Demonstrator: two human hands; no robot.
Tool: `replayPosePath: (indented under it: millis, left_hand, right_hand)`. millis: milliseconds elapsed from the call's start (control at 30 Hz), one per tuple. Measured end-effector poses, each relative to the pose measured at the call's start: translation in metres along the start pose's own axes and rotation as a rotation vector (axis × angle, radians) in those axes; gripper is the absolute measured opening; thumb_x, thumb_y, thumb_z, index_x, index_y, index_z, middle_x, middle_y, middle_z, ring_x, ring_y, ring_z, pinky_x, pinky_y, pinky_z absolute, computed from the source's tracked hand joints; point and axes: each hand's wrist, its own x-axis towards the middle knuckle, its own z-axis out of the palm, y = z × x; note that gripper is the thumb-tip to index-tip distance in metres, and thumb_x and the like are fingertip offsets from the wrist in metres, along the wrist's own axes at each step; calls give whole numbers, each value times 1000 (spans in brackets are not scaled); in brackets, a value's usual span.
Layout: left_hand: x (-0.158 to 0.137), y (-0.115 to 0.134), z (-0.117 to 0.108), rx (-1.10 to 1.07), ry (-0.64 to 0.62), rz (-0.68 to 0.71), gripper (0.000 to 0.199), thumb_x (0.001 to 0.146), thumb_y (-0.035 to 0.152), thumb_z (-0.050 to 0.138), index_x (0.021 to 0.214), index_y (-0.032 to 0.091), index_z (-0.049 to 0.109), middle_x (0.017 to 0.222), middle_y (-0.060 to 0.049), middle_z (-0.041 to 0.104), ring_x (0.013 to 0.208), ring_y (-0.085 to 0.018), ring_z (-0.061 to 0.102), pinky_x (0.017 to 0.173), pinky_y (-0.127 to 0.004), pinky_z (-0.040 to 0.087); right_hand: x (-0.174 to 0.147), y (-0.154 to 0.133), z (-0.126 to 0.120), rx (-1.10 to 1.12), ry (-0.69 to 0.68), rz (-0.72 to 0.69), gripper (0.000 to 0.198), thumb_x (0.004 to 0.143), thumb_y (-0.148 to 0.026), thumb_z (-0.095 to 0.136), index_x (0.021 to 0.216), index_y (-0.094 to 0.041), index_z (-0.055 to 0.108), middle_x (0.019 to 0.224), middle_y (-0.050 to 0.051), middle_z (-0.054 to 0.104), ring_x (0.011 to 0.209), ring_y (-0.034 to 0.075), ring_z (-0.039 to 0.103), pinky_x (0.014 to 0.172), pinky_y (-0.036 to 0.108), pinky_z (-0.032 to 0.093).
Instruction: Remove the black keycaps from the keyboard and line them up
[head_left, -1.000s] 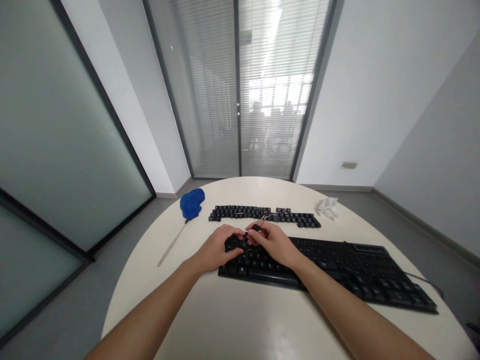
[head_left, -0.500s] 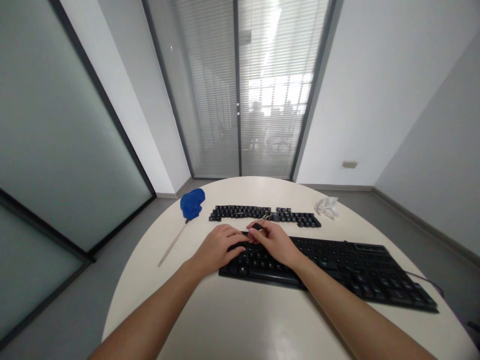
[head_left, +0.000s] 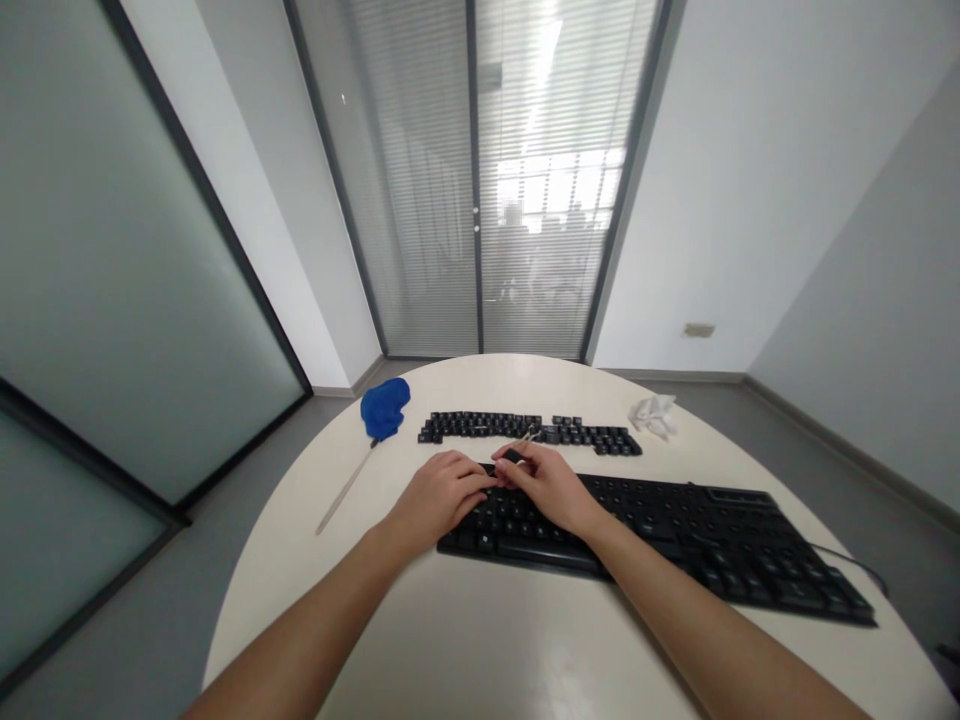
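The black keyboard (head_left: pixel 675 535) lies on the round table, many of its key positions bare of caps. At its upper left corner, my left hand (head_left: pixel 446 492) rests with thumb and fingers drawn together at the keys. Whatever is between those fingertips, if anything, is hidden. My right hand (head_left: pixel 551 485) is closed around a keycap puller (head_left: pixel 514 455) with a black handle, its thin wire ends pointing away from me. Both hands' fingertips nearly meet. Beyond them, loose black keycaps (head_left: pixel 480 424) sit in rows on the table.
A blue cloth (head_left: pixel 385 408) lies at the back left beside a thin pale stick (head_left: pixel 345 490) with a dark end. Crumpled white tissue (head_left: pixel 654 415) is at the back right. The keyboard cable (head_left: pixel 855 560) runs off the right side of the white table (head_left: pixel 465 640).
My left thumb has moved up toward the left fingers, narrowing the gap between them. The right hand, puller and keyboard are nearly where they were.
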Motion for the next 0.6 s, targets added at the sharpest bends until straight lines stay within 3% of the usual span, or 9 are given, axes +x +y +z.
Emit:
replayPosePath:
  millis: [167,300,600]
  left_hand:
    - [-1,4,1,-19,35,11,17,95,21,55,108,24,65,119,-5,66,109,-24,58,94,-42,47]
    - [-1,5,0,-64,193,13,19,97,23,51,111,24,64,117,-6,65,107,-22,59,93,-39,49]
    - [8,-20,-13,-191,594,-300,12,90,23,62,101,22,67,103,-5,67,100,-22,61,93,-39,49]
  right_hand:
    - [2,2,0,20,7,-6,32,90,-47,59,99,-18,67,79,4,71,72,18,67,70,29,54]
    - [3,6,1,21,22,-3,33,90,-50,59,98,-18,66,78,4,71,73,19,68,70,30,55]
    - [4,9,0,-26,24,18,35,91,-50,57,99,-17,66,79,5,73,74,21,71,70,31,55]
